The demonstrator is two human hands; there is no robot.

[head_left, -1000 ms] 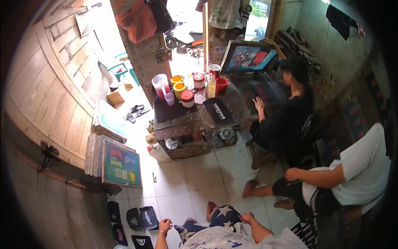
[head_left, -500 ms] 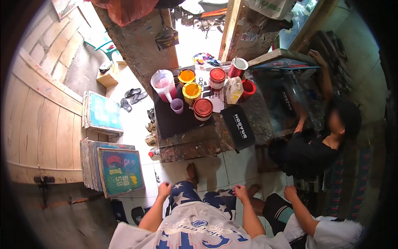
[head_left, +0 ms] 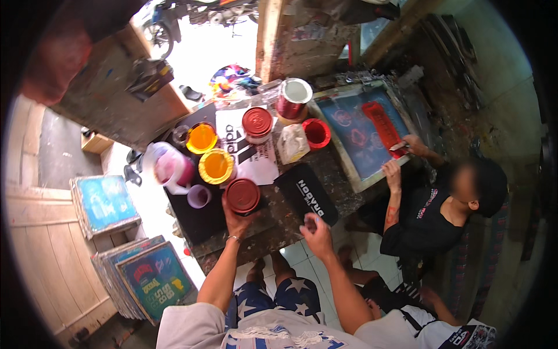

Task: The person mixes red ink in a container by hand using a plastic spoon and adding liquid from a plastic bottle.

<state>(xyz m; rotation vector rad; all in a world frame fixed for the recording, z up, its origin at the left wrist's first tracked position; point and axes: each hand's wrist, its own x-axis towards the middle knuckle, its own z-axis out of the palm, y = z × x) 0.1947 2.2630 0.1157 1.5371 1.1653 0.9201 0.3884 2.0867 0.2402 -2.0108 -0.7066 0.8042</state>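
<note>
My left hand (head_left: 235, 221) is wrapped round the near side of a can with a dark red lid (head_left: 243, 195), which stands at the table's front. My right hand (head_left: 317, 237) hovers before the table edge, its fingers loosely curled with nothing visible in them. Just beyond it lies a flat black piece with white lettering (head_left: 307, 195). Left of the gripped can are a small purple cup (head_left: 199, 196) and a jug with pink contents (head_left: 174, 166). Two tubs of yellow-orange ink (head_left: 217, 166) sit behind.
Another red-lidded can (head_left: 257, 123), a red tub (head_left: 316, 134) and an open-topped can (head_left: 293, 96) stand farther back. At right a person in black holds a red-smeared tool (head_left: 383, 129) on a framed screen (head_left: 366, 175). Stacked frames (head_left: 154, 282) lean at left; another person sits at lower right.
My hands have risen from my thighs to the table, and the left has taken hold of the red-lidded can. The co-worker's raised frame now lies flat. The view has shifted right.
</note>
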